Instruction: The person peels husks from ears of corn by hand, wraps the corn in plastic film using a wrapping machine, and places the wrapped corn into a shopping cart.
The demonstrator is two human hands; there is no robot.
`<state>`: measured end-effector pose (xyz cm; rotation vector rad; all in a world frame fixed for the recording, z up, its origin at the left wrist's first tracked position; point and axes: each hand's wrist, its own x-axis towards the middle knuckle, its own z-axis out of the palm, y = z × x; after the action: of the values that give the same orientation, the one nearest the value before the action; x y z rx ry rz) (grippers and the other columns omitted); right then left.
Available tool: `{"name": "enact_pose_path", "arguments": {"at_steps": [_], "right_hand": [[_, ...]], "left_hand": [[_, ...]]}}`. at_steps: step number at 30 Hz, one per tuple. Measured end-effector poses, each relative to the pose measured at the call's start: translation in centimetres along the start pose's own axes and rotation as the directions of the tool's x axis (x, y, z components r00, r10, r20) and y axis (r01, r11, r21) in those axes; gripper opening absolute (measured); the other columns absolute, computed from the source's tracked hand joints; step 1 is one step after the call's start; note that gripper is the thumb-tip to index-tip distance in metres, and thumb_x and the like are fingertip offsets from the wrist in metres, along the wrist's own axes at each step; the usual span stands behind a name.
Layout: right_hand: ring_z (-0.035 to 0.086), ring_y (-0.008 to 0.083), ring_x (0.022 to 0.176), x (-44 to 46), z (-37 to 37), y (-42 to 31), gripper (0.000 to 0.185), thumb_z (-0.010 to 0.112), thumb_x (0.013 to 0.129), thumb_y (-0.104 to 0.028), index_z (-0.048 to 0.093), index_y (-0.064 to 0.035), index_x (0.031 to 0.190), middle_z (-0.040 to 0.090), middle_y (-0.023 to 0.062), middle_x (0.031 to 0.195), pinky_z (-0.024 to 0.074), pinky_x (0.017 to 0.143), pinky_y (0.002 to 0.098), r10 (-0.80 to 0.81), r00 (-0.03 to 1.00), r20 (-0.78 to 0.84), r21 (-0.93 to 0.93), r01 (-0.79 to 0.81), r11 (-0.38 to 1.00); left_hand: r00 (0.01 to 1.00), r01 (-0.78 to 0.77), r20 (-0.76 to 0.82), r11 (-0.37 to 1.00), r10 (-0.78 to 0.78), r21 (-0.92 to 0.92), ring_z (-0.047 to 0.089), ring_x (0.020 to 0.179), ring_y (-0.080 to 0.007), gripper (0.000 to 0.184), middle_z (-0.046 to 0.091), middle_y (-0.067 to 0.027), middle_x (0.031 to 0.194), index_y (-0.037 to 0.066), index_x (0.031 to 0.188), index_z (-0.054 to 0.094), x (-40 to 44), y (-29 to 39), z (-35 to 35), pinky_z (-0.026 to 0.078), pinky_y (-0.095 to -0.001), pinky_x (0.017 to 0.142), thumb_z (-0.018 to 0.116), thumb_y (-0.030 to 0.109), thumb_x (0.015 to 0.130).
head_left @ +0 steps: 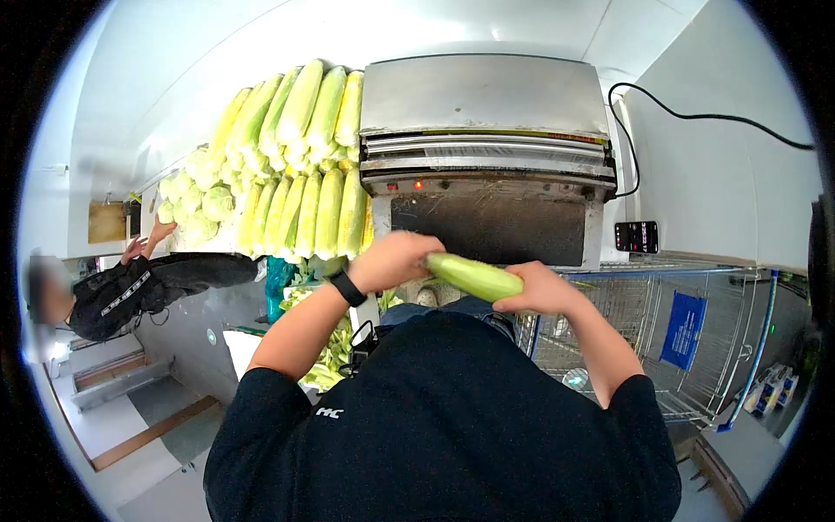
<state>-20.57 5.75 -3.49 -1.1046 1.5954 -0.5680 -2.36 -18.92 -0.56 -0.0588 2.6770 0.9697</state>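
Note:
An ear of corn in pale green husk lies slantwise between my hands, in front of my body. My right hand is closed round its right end. At the left end are the bent fingers of my left hand, closed on the tip; their exact hold is partly hidden. A black band circles my left wrist. Just beyond my hands stands a metal wrapping machine with a roll of film and a dark, worn plate. Piled ears of corn lie to its left in two rows.
Pale green cabbages sit left of the corn, near another person's hands. A phone lies right of the machine. A wire shopping cart stands at my right. Loose husks are below my left arm.

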Motion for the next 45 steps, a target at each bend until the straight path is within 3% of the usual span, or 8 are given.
{"name": "enact_pose_path", "arguments": {"at_steps": [10,14,21,26,31,36,40,45], "right_hand": [[0.064,0.0171,0.086,0.8,10.0,-6.1,0.069,0.079,0.075,-0.047,0.059,0.0034,0.118,0.066,0.0095,0.098,0.0506,0.078,0.0318,0.002,1.0,-0.016,0.796,0.011,0.606],[0.063,0.0151,0.089,1.7,14.0,-11.5,0.066,0.081,0.075,-0.042,0.059,0.0022,0.119,0.066,0.0081,0.099,0.0507,0.079,0.0312,0.094,0.936,-0.338,0.73,0.198,0.654],[0.066,0.0209,0.079,3.0,19.9,-19.2,0.052,0.084,0.07,-0.032,0.063,-0.0001,0.106,0.068,0.0138,0.089,0.0519,0.075,0.0345,-0.012,0.755,-0.655,0.052,0.061,0.997],[0.068,0.0355,0.086,2.7,20.7,-21.5,0.056,0.082,0.068,-0.044,0.066,-0.0017,0.101,0.069,0.0188,0.092,0.0533,0.078,0.0405,-0.073,0.761,-0.645,-0.014,0.084,0.996],[0.069,0.0333,0.085,1.9,20.6,-21.4,0.057,0.082,0.069,-0.043,0.065,-0.001,0.103,0.069,0.0184,0.091,0.0535,0.078,0.0395,-0.127,0.788,-0.603,-0.003,0.157,0.988],[0.07,0.0254,0.088,0.5,20.9,-21.3,0.057,0.084,0.071,-0.036,0.064,-0.0006,0.111,0.07,0.0171,0.097,0.0533,0.08,0.0357,-0.294,0.821,-0.49,0.127,0.401,0.907],[0.068,0.0324,0.087,-0.7,19.6,-22.4,0.053,0.084,0.07,-0.038,0.065,-0.0026,0.104,0.068,0.0173,0.094,0.0534,0.078,0.0385,-0.188,0.721,-0.667,-0.063,0.198,0.978],[0.066,0.0359,0.086,-1.4,18.4,-21.6,0.052,0.084,0.067,-0.041,0.065,-0.005,0.1,0.067,0.0164,0.09,0.0531,0.076,0.0416,-0.302,0.692,-0.656,-0.199,0.227,0.953]], "left_hand": [[0.881,-0.259,-0.469,0.768,-0.061,-0.586,0.063,0.102,-0.0197,0.045,0.067,-0.0101,0.111,0.007,0.122,0.059,-3.4,-2.6,-0.9,0.05,-0.0326,0.089,0.07,-0.002,0.079],[0.468,-0.119,-0.881,0.993,0.074,0.02,0.053,0.122,-0.0328,0.051,0.053,-0.017,0.133,-0.001,0.134,0.046,-9.5,-1.9,-0.9,0.042,-0.0399,0.103,0.063,0.003,0.087],[0.542,-0.677,-0.816,0.472,-0.199,-0.565,0.061,0.095,-0.016,0.035,0.061,-0.0132,0.111,0.001,0.131,0.043,-14.8,2.3,1.2,0.051,-0.029,0.084,0.046,0.022,0.104],[0.628,-0.632,-0.724,0.355,-0.285,-0.689,0.064,0.086,-0.0232,0.054,0.062,-0.0137,0.081,0.003,0.108,0.051,-17.7,2.1,0.0,0.052,-0.0357,0.085,0.028,0.052,0.105],[0.87,-0.492,-0.492,0.011,-0.021,-0.871,0.063,0.085,-0.0333,0.092,0.062,-0.0168,0.077,0.003,0.079,0.056,-18.0,1.4,-0.7,0.049,-0.0447,0.083,0.014,0.084,0.086],[0.693,-0.365,-0.485,-0.321,0.533,-0.874,0.062,0.094,-0.0335,0.111,0.065,-0.0202,0.09,-0.003,0.09,0.065,-16.3,1.4,0.5,0.047,-0.045,0.092,0.01,0.093,0.076],[0.73,-0.665,-0.625,-0.072,-0.277,-0.744,0.06,0.106,-0.0304,0.109,0.065,-0.0223,0.111,-0.003,0.108,0.061,-16.6,3.5,-0.3,0.043,-0.04,0.099,0.005,0.086,0.084],[0.497,-0.721,-0.706,-0.213,0.505,-0.66,0.061,0.087,-0.0287,0.099,0.065,-0.0162,0.091,0.003,0.097,0.061,-16.1,0.8,-3.9,0.044,-0.0433,0.091,0.007,0.085,0.085]]}}
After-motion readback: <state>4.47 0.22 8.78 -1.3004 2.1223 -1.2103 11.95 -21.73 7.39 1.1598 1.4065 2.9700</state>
